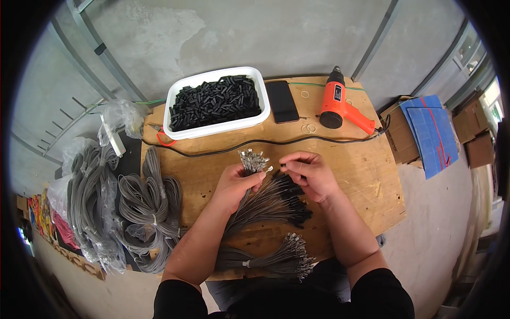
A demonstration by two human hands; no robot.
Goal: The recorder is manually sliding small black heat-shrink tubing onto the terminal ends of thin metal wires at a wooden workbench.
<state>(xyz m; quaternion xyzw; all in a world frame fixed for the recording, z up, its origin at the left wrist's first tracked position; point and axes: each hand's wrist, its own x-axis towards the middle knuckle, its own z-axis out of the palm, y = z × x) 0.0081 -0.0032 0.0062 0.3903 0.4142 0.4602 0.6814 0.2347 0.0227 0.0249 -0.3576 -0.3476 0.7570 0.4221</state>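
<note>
My left hand (231,187) is closed around a bundle of thin grey wires, whose silvery metal terminals (253,159) fan out above the fist. One terminal (269,169) sticks out to the right by the thumb. Just right of it, my right hand (312,174) pinches a small black sleeve (283,167), apart from that terminal. Below both hands lie grey wires with black sleeved ends (295,199). Nearer to me rests a tied wire bundle with bare metal terminals (297,256).
A white tub (223,129) full of black sleeves (215,101) stands at the back, beside a black phone (282,101). An orange heat gun (340,103) lies right, its cable (249,142) crossing the wooden table (366,186). Coiled grey wires (149,207) and red-handled scissors (166,139) are left.
</note>
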